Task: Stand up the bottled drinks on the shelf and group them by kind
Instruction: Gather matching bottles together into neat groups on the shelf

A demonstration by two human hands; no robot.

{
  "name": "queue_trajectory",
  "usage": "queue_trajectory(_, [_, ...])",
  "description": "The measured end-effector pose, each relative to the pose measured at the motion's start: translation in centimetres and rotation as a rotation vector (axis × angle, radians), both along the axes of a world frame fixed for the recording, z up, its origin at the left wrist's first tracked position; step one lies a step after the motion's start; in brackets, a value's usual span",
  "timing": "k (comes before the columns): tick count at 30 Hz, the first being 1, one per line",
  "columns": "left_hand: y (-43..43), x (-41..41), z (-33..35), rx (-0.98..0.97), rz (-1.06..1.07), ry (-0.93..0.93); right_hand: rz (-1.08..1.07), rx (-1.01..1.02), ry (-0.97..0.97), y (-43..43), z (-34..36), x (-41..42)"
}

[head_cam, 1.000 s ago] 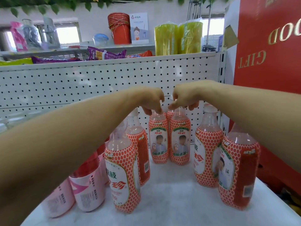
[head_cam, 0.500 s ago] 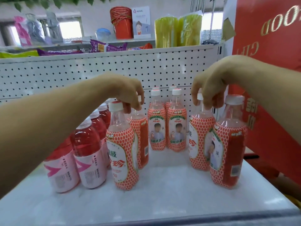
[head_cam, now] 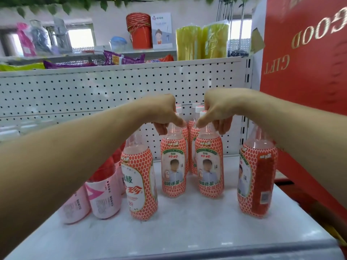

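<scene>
1. The shelf [head_cam: 187, 231] carries two kinds of drink, all upright as far as I can see. Orange honeycomb-label bottles stand across the middle and right, and pink-label bottles [head_cam: 105, 197] crowd the left, partly hidden by the left forearm.
2. The left hand [head_cam: 165, 113] has its fingers [head_cam: 160, 128] curled round the neck of the left middle bottle [head_cam: 173, 166]. The right hand [head_cam: 217, 111] grips the neck of the right middle bottle [head_cam: 209, 166] the same way, thumbs pointing toward each other. The two bottles stand side by side, just apart, with their bases on or very near the shelf — I cannot tell which.
3. Directly behind them are rear bottles [head_cam: 191, 139] of the same kind, close to the pegboard [head_cam: 93, 91]. Only their caps and slivers of label show.
4. A front-left bottle [head_cam: 139, 184] and a far-right bottle [head_cam: 257, 181], also honeycomb-labelled, stand well apart from the middle group. They probably have yet to be drawn in.
5. The bottles look full, so they are likely fairly heavy and steady only when set down flat. The plastic should be stiff at the neck and softer at the wrapped belly, and the film label may be slick. The neck just under the cap — where the fingers sit — seems the surest hold for shifting one with one hand. A tall, narrow bottle could topple its neighbours if nudged.
</scene>
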State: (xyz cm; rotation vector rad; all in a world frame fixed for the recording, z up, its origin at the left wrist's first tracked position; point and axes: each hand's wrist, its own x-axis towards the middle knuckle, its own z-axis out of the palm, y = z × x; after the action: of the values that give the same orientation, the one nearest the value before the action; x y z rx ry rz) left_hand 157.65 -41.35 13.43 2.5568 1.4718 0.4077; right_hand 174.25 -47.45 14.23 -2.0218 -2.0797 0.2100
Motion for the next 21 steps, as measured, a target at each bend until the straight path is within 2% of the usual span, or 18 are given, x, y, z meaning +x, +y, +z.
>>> queue_trajectory(6, [0.0, 0.4, -0.2, 0.014, 0.013, -0.039, -0.025, 0.044, 0.057, 0.5, -0.8, 0.0])
queue_trajectory(11, [-0.3, 0.6, -0.6, 0.054, 0.021, 0.001, -0.05, 0.061, 0.052, 0.5, -1.1, -0.5])
queue_trajectory(13, [-1.1, 0.5, -0.6, 0.1, 0.03, 0.056, -0.075, 0.087, -0.003, 0.1, -1.4, -1.0])
queue_trajectory(16, [-3.0, -0.3, -0.9, 0.33, 0.032, 0.122, -0.129, 0.231, -0.221, -1.7, -2.1, -1.6])
queue_trajectory(19, [-5.0, -2.7, -2.7, 0.52, 0.056, -0.056, -0.211, 0.473, -0.318, -4.2, -3.3, -0.9])
queue_trajectory(21, [-5.9, -4.7, -5.0, 0.636, 0.083, -0.22, -0.231, 0.623, -0.195, -5.9, -4.7, 0.2])
